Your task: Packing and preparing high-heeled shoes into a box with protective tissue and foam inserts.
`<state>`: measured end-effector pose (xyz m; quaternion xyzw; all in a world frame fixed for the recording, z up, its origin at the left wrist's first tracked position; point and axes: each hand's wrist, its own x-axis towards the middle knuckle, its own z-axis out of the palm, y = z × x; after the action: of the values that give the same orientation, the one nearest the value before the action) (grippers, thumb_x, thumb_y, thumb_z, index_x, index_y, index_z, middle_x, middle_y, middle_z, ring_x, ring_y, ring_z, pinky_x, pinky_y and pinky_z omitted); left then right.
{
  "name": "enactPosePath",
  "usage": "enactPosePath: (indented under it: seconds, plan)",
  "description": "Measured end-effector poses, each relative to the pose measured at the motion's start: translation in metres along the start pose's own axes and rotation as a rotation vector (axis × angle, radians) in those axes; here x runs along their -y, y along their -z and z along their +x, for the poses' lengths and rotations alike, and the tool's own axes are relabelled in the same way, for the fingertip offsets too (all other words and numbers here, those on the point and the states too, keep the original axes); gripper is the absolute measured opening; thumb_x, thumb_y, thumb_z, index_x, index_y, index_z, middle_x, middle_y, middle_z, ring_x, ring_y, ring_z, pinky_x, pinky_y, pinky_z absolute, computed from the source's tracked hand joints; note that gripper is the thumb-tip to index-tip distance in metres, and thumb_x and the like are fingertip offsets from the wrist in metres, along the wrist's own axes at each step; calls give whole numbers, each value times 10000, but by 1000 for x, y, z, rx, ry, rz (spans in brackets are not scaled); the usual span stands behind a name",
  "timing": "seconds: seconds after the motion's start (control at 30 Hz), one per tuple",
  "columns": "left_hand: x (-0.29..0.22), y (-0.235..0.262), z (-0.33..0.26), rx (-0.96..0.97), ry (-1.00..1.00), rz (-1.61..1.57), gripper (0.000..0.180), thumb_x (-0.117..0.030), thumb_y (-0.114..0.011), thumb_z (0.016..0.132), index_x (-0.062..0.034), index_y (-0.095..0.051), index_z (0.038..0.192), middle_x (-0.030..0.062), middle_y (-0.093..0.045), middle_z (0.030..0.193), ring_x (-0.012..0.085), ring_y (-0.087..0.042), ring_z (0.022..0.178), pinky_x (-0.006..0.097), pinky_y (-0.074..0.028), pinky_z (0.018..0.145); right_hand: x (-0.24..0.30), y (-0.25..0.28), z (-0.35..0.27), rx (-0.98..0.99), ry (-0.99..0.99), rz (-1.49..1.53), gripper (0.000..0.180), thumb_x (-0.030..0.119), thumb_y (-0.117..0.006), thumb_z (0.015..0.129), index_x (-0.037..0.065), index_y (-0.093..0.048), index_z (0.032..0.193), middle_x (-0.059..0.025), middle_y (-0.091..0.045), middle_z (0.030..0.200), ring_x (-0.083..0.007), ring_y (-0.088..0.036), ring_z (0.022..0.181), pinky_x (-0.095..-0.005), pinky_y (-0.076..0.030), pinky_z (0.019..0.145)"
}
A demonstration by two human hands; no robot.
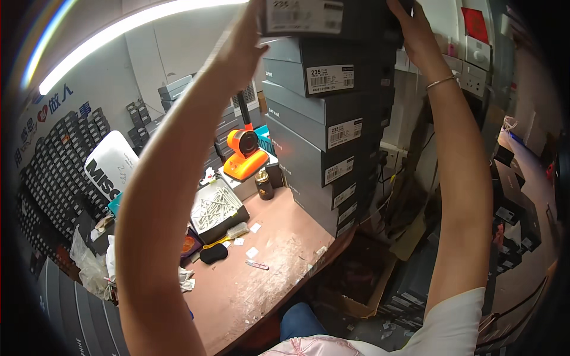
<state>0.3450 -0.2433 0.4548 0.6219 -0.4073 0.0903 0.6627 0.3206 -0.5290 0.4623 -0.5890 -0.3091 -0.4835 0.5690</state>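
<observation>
We had both arms raised high over the workbench (279,261), gripping a dark shoe box (332,15) at the very top of a tall stack of grey shoe boxes (320,118) that stood at the bench's far right corner. Our left hand (243,47) pressed flat against the box's left end, palm inward and fingers extended upward; our right hand (415,32) clasped its right end, fingers curled over the upper edge, a thin bracelet (440,82) at the wrist. The box sat on, or just above, the pile; we could not tell whether its weight had come off the box beneath. By our reckoning the handling of this box was mid-course, with the grasp made and the box not yet clear of the stack. Both elbows were nearly straight, the forearms rising from the lower edge of the view. On the bench below lay an open tray of pale sticks (217,207), an orange tape dispenser (246,155), a small brown bottle (264,184) and scattered paper scraps.
</observation>
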Motion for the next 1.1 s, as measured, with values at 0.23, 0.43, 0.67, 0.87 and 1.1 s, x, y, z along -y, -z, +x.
enactPosePath:
  seconds: [0.23,0.43,0.67,0.87,1.1]
  plan:
    - [55,-40,14,65,46,213,1086,-722,-426,866,-25,108,1504,201,12,1586,296,-35,1464,412,-99,1169,-86,42,5,-115,-206,-448,825,507,-685,837,17,-384,1429,-187,-560,1296,-221,-549,1155,-329,-425,965]
    - [66,-26,-126,236,112,253,652,-527,-603,878,-57,-485,1314,119,-639,1182,230,-599,1103,375,-464,911,-43,-22,-26,-313,519,-857,666,438,-647,888,-24,-483,1340,-218,-538,1323,-316,-505,1255,-372,-364,1065]
    - [100,10,-500,441,784,731,632,-249,-719,801,-14,-469,1332,244,-578,1157,416,-573,1055,453,-463,902,107,-256,-213,728,477,-71,505,96,-674,829,82,-498,1302,-104,-482,1397,-238,-564,1162,-334,-475,946]
    - [26,15,-622,-17,765,657,617,-251,-648,871,31,-421,1370,248,-519,1302,385,-510,1194,416,-403,1016,305,-406,-304,870,971,537,424,163,-813,649,100,-605,1013,-120,-503,1301,-329,-524,1199,-445,-434,996]
    - [20,17,-638,-171,653,711,545,-281,-651,877,21,-506,1307,256,-564,1238,374,-548,1148,407,-425,988,369,-488,-390,556,1379,170,173,244,-616,819,228,-630,991,18,-488,1375,-246,-330,1382,-598,-288,1082]
